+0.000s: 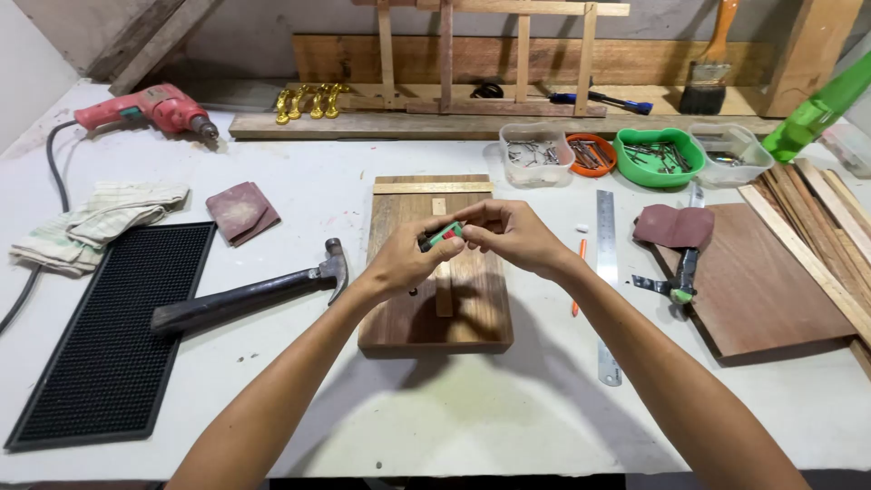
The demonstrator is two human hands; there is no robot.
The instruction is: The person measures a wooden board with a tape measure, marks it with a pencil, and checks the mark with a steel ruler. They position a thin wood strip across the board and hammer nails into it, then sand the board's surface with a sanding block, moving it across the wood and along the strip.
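Note:
My left hand [408, 259] and my right hand [513, 234] meet above a brown wooden board [392, 322] in the middle of the white table. Together they pinch a small green and red object [443, 235], its dark end poking out to the left. On the board under my hands a thin light wood strip [444, 298] runs front to back, and a pale crosswise strip [433, 187] lies near the far edge.
A claw hammer [249, 292] lies left of the board beside a black ribbed mat [109, 345]. A steel ruler [606, 281], orange pencil [578, 277], pliers [682, 272] and sandpaper [673, 225] lie right. Tubs of nails [657, 154] stand behind. A red drill [150, 109] rests far left.

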